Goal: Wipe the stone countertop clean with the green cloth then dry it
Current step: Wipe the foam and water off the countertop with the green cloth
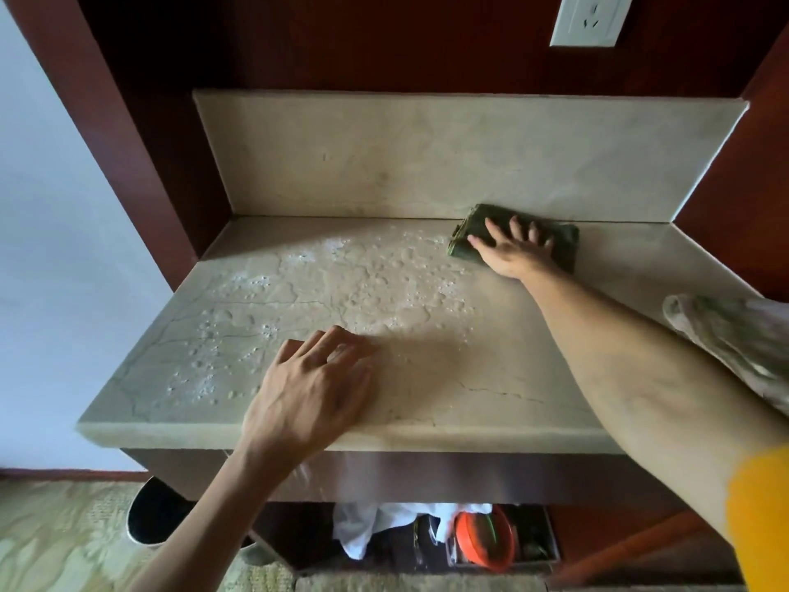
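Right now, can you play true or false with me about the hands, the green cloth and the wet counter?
1. The right hand presses the green cloth flat on the stone countertop. True.
2. The cloth is at the front edge of the countertop. False: it is at the back, against the stone backsplash.
3. Water droplets cover the left and middle of the countertop. True.
4. The left hand holds a sponge. False: it holds nothing and rests on the countertop near the front edge.
5. The wall socket is at the upper left. False: it is at the upper right.
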